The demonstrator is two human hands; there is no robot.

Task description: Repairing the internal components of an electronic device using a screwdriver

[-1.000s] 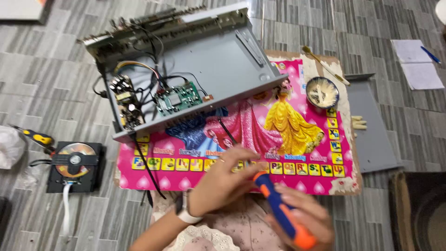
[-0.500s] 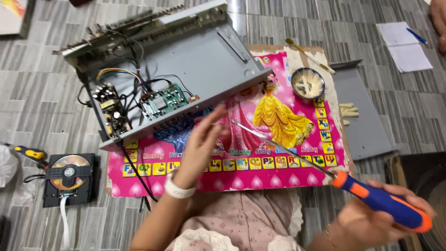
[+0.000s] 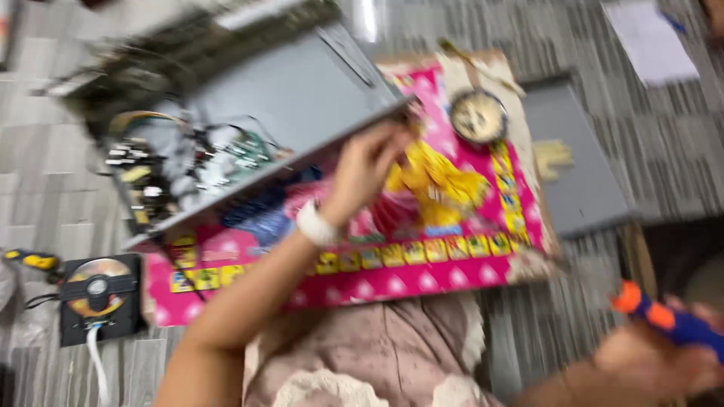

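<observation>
Opened grey chassis (image 3: 302, 98): cover removed, circuit boards (image 3: 188, 162) exposed; front edge touched by left hand (image 3: 366, 169), fingers loose; screwdriver (image 3: 671, 320) clasped in right hand (image 3: 648, 362); reassembly outstanding

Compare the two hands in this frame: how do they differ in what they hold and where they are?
The left hand reaches up to the front edge of the opened grey device chassis, over the pink picture mat; the right hand sits low at the frame's right edge, away from the mat. The left hand holds no tool and wears a white wristband; the right hand grips a blue and orange screwdriver. Both are motion-blurred.
</observation>
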